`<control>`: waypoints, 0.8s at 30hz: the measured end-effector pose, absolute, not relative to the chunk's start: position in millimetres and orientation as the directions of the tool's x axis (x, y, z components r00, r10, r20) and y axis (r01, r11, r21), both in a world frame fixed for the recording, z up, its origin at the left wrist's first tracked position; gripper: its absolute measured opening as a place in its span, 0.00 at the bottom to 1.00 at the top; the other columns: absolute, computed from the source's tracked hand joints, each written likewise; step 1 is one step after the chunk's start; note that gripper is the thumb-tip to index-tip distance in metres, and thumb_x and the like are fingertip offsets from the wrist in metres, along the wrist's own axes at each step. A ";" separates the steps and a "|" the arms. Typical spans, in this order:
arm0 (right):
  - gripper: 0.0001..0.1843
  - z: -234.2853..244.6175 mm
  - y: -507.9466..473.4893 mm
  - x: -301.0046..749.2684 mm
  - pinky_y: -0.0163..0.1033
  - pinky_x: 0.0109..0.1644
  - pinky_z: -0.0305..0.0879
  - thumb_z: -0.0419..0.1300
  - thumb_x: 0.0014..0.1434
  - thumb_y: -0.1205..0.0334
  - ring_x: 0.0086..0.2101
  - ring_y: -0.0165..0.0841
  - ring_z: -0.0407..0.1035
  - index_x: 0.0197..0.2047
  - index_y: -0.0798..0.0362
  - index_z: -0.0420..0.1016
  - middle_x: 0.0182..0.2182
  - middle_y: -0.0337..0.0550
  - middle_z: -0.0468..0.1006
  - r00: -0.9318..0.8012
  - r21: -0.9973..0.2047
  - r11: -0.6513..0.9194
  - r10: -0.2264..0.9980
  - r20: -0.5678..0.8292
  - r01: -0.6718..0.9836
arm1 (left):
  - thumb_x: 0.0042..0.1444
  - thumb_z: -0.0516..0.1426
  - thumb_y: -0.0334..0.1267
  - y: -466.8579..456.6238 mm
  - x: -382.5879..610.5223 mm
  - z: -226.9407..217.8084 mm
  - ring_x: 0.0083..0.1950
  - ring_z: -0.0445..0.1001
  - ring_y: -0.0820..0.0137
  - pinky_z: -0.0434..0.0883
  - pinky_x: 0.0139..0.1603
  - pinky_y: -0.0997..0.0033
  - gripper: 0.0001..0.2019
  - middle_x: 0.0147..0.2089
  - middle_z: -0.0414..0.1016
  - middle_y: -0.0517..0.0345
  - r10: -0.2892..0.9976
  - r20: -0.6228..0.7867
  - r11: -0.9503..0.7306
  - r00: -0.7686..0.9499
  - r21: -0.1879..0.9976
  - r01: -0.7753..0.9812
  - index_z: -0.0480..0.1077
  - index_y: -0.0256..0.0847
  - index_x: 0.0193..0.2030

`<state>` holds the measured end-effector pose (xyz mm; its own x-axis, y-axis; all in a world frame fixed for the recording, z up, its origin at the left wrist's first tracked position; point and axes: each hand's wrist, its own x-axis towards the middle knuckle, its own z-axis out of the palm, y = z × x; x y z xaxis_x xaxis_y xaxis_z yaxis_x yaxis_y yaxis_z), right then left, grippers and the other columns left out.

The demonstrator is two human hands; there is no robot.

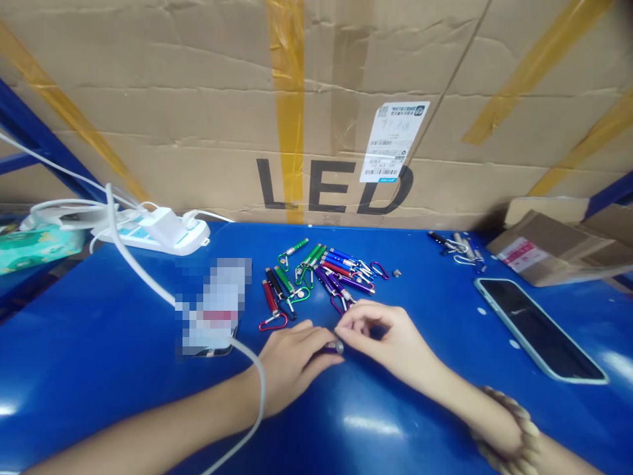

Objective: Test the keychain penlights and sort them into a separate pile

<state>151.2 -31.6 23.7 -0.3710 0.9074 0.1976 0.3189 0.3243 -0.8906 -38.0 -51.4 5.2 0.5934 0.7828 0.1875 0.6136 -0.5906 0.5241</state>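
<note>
My left hand is wrapped round a small purple keychain flashlight, whose silver round end sticks out between thumb and forefinger. Close by that end, my right hand is pinched, thumb against forefinger. Whatever it may hold is hidden or too small to name. Beyond the hands lies a loose group of metal keychain flashlights with carabiner clips: a red one, green ones, blue ones and purple ones. A tiny silver piece rests right of the group.
A large cardboard box stands behind the blue table. Left are a power strip, a partly blurred-out phone and a white cable crossing my left wrist. Right are another phone, several dark and silver flashlights and an open carton.
</note>
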 end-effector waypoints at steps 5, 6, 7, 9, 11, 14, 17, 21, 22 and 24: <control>0.13 29.0 -29.9 157.9 0.31 0.24 0.61 0.62 0.52 0.53 0.21 0.25 0.62 0.27 0.55 0.76 0.23 0.39 0.75 -0.276 -0.943 0.213 0.951 0.140 0.257 | 0.64 0.46 0.41 -52.6 -37.0 4.4 0.37 0.71 0.73 0.66 0.39 0.75 0.11 0.36 0.73 0.62 0.841 0.137 -0.500 0.524 0.566 0.656 0.68 0.43 0.40; 0.14 29.2 -31.0 157.8 0.31 0.24 0.60 0.62 0.52 0.52 0.21 0.25 0.61 0.27 0.55 0.77 0.23 0.40 0.75 -0.298 -0.944 0.210 0.946 0.131 0.253 | 0.64 0.46 0.41 -52.7 -36.8 4.1 0.37 0.71 0.73 0.66 0.39 0.75 0.11 0.36 0.73 0.62 0.844 0.134 -0.496 0.519 0.562 0.662 0.68 0.42 0.39; 0.14 29.0 -32.4 157.1 0.31 0.24 0.60 0.62 0.52 0.52 0.21 0.25 0.61 0.28 0.55 0.77 0.23 0.39 0.75 -0.323 -0.942 0.216 0.938 0.127 0.258 | 0.64 0.46 0.41 -52.8 -36.7 3.7 0.37 0.71 0.73 0.66 0.38 0.75 0.11 0.35 0.72 0.62 0.846 0.136 -0.496 0.516 0.555 0.668 0.68 0.42 0.39; 0.14 27.6 -35.4 154.7 0.31 0.24 0.59 0.62 0.53 0.52 0.21 0.24 0.60 0.28 0.55 0.78 0.22 0.38 0.73 -0.366 -0.932 0.238 0.922 0.127 0.275 | 0.65 0.46 0.42 -52.9 -36.5 2.6 0.36 0.71 0.73 0.66 0.36 0.75 0.13 0.33 0.71 0.61 0.846 0.154 -0.506 0.511 0.535 0.676 0.68 0.41 0.37; 0.13 25.6 -37.5 152.0 0.30 0.24 0.59 0.62 0.53 0.53 0.22 0.24 0.60 0.29 0.55 0.79 0.23 0.38 0.73 -0.389 -0.928 0.237 0.914 0.113 0.287 | 0.65 0.45 0.42 -52.9 -36.3 1.7 0.34 0.71 0.72 0.65 0.35 0.75 0.14 0.32 0.70 0.61 0.844 0.176 -0.516 0.506 0.519 0.681 0.68 0.41 0.37; 0.12 23.1 -38.7 150.0 0.29 0.24 0.58 0.63 0.53 0.55 0.22 0.23 0.60 0.29 0.55 0.78 0.23 0.37 0.72 -0.384 -0.932 0.222 0.918 0.100 0.288 | 0.65 0.44 0.42 -52.8 -35.9 1.7 0.35 0.71 0.71 0.66 0.36 0.74 0.14 0.32 0.71 0.60 0.841 0.174 -0.521 0.512 0.512 0.683 0.68 0.40 0.37; 0.11 21.3 -39.3 150.8 0.29 0.23 0.57 0.64 0.53 0.55 0.21 0.23 0.60 0.29 0.55 0.77 0.21 0.36 0.71 -0.357 -0.924 0.238 0.926 0.123 0.299 | 0.65 0.45 0.41 -53.1 -35.7 3.4 0.36 0.71 0.71 0.66 0.37 0.73 0.13 0.33 0.72 0.59 0.844 0.135 -0.505 0.519 0.523 0.687 0.68 0.40 0.38; 0.10 20.9 -42.2 154.5 0.30 0.26 0.63 0.61 0.56 0.55 0.24 0.24 0.65 0.31 0.53 0.77 0.29 0.40 0.75 -0.380 -0.768 0.523 0.839 0.389 0.370 | 0.65 0.45 0.41 -54.1 -36.7 4.5 0.35 0.72 0.72 0.67 0.37 0.75 0.12 0.33 0.70 0.61 0.861 0.078 -0.453 0.503 0.568 0.687 0.68 0.42 0.39; 0.10 21.4 -43.1 155.5 0.31 0.28 0.64 0.60 0.58 0.55 0.26 0.25 0.67 0.33 0.53 0.77 0.31 0.41 0.76 -0.428 -0.676 0.620 0.777 0.461 0.397 | 0.65 0.44 0.41 -54.3 -37.2 4.2 0.35 0.72 0.73 0.67 0.36 0.75 0.13 0.33 0.70 0.61 0.861 0.074 -0.447 0.503 0.580 0.681 0.68 0.42 0.40; 0.11 22.8 -44.6 157.1 0.32 0.33 0.66 0.57 0.61 0.55 0.29 0.26 0.70 0.37 0.51 0.78 0.35 0.42 0.76 -0.530 -0.498 0.746 0.665 0.526 0.442 | 0.65 0.43 0.40 -54.5 -38.2 3.0 0.33 0.71 0.73 0.67 0.35 0.75 0.13 0.33 0.71 0.61 0.853 0.088 -0.458 0.514 0.596 0.660 0.68 0.43 0.39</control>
<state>157.1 -44.6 22.8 -0.5303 0.6651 0.5257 0.4419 0.7461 -0.4981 -38.2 -54.5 3.0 0.5136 0.8535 0.0881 0.6596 -0.4585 0.5956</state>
